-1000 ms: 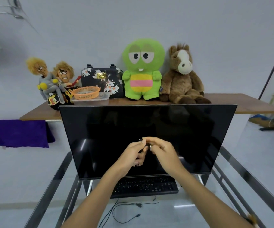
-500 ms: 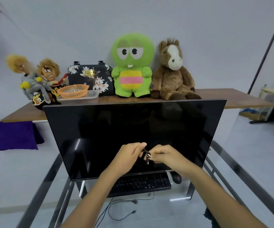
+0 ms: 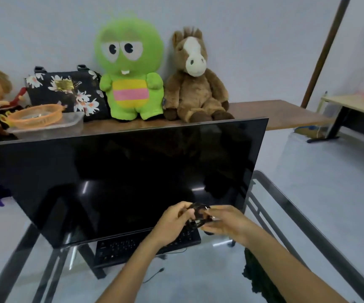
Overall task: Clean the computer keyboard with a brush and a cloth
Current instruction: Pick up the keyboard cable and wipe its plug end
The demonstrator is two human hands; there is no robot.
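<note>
Plush toys line the shelf (image 3: 275, 112) behind a dark monitor (image 3: 122, 182) on the glass desk (image 3: 307, 226). At its five o'clock corner, left hand (image 3: 172, 224) and right hand (image 3: 227, 221) both pinch a small dark object (image 3: 198, 213), too blurred to name. Below them lies the keyboard (image 3: 133, 248), half under the screen. Best pull it clear before brushing.

a glass table (image 3: 290, 206) carries a black monitor (image 3: 120, 176) and keyboard (image 3: 133, 248).
</note>
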